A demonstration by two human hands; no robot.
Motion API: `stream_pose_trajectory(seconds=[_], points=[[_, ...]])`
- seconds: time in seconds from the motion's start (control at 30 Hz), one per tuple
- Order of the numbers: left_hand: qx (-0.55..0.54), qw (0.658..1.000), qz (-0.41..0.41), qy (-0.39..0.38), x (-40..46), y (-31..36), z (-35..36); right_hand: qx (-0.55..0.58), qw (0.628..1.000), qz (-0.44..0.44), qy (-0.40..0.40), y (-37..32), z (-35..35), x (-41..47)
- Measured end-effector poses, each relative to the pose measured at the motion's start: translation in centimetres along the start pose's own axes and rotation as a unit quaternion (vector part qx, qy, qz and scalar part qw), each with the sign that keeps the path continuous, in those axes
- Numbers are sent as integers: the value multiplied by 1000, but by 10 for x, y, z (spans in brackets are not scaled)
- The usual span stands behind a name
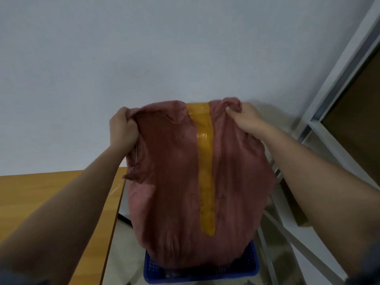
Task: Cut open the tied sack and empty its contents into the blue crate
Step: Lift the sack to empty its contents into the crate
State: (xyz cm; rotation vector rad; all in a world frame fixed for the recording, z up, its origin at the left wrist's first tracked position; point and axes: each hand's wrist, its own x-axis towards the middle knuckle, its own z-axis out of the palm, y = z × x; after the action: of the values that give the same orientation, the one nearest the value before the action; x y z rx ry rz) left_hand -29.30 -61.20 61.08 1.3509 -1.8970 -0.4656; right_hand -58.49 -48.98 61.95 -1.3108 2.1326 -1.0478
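Note:
A dull red woven sack with a yellow tape strip down its middle hangs in front of me, held up high. My left hand grips its upper left corner in a fist. My right hand pinches the bunched fabric at the upper right corner. The sack's bulging lower end hangs into the blue crate on the floor below. What lies inside the crate is hidden by the sack.
A wooden table stands at the left, its edge close to the sack. A white wall fills the background. A metal window or door frame runs along the right side, with pale floor beneath.

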Motion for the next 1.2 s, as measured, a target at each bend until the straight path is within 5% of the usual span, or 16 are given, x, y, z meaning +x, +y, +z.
stream_pose_trajectory(seconds=[0.13, 0.23, 0.37, 0.47, 0.57, 0.63, 0.83, 1.03, 1.2], points=[[48, 993, 22, -102, 5, 14, -1, -29, 997, 24, -60, -17, -3, -4], [3, 1000, 3, 10, 8, 25, -11, -36, 999, -11, 33, -29, -6, -6], [-41, 997, -22, -57, 9, 32, -16, -38, 999, 2, -18, -46, -4, -11], [-140, 989, -36, -5, 11, 51, -23, 3, 997, -21, 70, -56, -9, -13], [-114, 985, -32, -123, 2, 69, -25, -46, 996, 12, -77, -66, -8, -17], [-144, 980, -36, -130, 2, 79, -31, -54, 996, 7, -71, -74, -13, -19], [-247, 946, -78, -197, 0, 107, -58, 138, 987, 63, -55, -90, -29, -21], [-218, 888, -24, -404, -19, 137, -83, 295, 944, 149, -18, -109, -41, -27], [-217, 885, 11, -412, -28, 154, -73, 416, 895, 133, -92, -131, -51, -35]])
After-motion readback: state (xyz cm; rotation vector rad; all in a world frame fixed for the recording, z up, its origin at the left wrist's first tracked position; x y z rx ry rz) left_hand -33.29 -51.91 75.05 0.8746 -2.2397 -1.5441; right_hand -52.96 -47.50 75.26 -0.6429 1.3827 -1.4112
